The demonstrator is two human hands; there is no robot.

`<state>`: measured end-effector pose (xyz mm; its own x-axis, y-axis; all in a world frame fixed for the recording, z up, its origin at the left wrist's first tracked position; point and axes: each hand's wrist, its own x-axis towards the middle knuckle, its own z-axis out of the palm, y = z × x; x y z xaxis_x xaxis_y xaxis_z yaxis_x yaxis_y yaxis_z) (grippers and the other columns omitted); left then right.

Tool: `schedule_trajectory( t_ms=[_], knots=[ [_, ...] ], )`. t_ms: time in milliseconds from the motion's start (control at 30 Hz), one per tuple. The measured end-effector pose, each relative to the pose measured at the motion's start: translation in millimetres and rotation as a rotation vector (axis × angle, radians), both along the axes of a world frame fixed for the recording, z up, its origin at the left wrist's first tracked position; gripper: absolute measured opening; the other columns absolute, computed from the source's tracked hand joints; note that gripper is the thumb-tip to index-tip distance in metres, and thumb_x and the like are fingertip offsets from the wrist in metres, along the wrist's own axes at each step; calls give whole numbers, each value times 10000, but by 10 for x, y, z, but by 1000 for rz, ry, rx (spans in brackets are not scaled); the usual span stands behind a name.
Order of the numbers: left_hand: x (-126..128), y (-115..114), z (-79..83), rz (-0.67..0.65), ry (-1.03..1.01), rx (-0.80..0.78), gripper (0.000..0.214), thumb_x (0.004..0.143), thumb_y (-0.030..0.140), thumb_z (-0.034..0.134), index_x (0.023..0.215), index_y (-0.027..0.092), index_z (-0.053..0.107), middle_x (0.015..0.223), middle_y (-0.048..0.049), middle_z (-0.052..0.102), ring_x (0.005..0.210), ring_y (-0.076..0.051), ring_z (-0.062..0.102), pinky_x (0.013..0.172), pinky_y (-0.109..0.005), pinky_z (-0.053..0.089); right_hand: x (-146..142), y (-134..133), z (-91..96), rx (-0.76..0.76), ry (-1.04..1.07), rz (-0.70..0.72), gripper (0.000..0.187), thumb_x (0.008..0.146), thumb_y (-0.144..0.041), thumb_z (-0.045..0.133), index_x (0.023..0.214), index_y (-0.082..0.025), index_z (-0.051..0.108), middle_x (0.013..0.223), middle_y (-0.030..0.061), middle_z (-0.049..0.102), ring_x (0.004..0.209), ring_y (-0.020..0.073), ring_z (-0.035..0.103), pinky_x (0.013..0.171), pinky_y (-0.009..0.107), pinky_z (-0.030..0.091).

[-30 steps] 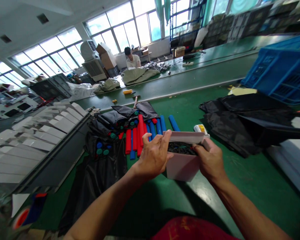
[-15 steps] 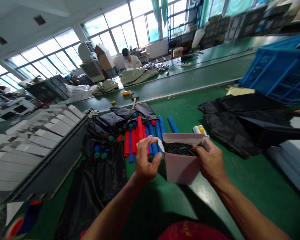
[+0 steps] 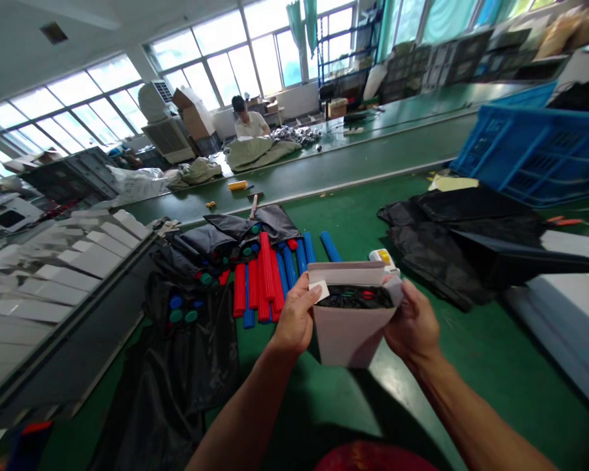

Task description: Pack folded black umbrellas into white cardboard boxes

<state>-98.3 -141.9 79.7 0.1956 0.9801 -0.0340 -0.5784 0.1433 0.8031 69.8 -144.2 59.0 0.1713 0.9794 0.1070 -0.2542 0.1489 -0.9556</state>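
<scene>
White panels (image 3: pixel 63 275) lie stacked at far left on a green desk (image 3: pixel 476 386), beside black fabric (image 3: pixel 186 386) dotted with blue and green caps (image 3: pixel 177 309). Next come red and blue ribbed rods (image 3: pixel 265 288), lying just behind the left hand (image 3: pixel 297 317), which grips the carton's near left corner, thumb pressed over the rim beside a small white tab (image 3: pixel 319 290). The open pale pink carton (image 3: pixel 351 337) sits between both hands, held up off the desk and filled with dark pieces (image 3: pixel 356 297). The right hand (image 3: pixel 412 324) clasps its right side, fingers curled around the wall. Beyond lie black sheets (image 3: pixel 451 255) and a blue plastic crate (image 3: pixel 535 157); a co-worker (image 3: pixel 248 121) sits far off.
</scene>
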Motion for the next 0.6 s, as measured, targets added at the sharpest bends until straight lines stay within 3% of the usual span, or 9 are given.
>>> schedule_trajectory(
  t_ms=[67, 133, 233, 333, 433, 600],
  knots=[
    [8, 10, 1, 21, 2, -19, 405, 780, 260, 645, 1167, 152, 591, 1057, -78, 701, 1050, -245, 634, 957, -366, 450, 18, -2, -6, -46, 147, 33, 526, 835, -718, 370, 815, -263, 632, 694, 38, 683, 734, 265, 662, 663, 391, 518],
    [22, 18, -1, 42, 1, -36, 415, 765, 256, 659, 1165, 164, 598, 1052, -65, 705, 1034, -236, 640, 948, -353, 452, 31, -5, -5, -101, 284, 88, 495, 821, -706, 448, 855, -254, 647, 730, 37, 692, 728, 255, 663, 659, 380, 524],
    [22, 40, 1, 48, -1, -57, 419, 746, 240, 672, 1154, 172, 610, 1033, -57, 711, 987, -220, 656, 922, -332, 458, 42, 0, 7, -149, 323, 195, 283, 794, -473, 654, 972, -254, 646, 824, 7, 698, 702, 198, 649, 626, 300, 511],
    [-13, 86, -2, 5, -27, -64, 399, 708, 206, 676, 1103, 160, 648, 965, -57, 723, 893, -210, 674, 861, -322, 477, 50, 18, 42, -175, 293, 306, 307, 771, -305, 684, 1070, -258, 635, 939, 7, 702, 750, 177, 650, 655, 264, 500],
    [-40, 139, -33, 6, -35, -94, 385, 644, 169, 677, 1028, 143, 693, 864, -52, 725, 772, -187, 668, 768, -296, 487, 57, 44, 90, -192, 272, 322, 346, 767, -247, 658, 1111, -282, 646, 968, -3, 706, 758, 164, 648, 665, 251, 486],
    [-4, 198, -129, 176, 90, -93, 282, 667, 204, 676, 936, 147, 738, 792, -38, 695, 719, -143, 621, 692, -241, 454, 32, 98, 151, -107, 121, 229, 119, 701, -208, 644, 766, -211, 744, 942, 36, 719, 923, 208, 631, 765, 267, 462]
  ],
)
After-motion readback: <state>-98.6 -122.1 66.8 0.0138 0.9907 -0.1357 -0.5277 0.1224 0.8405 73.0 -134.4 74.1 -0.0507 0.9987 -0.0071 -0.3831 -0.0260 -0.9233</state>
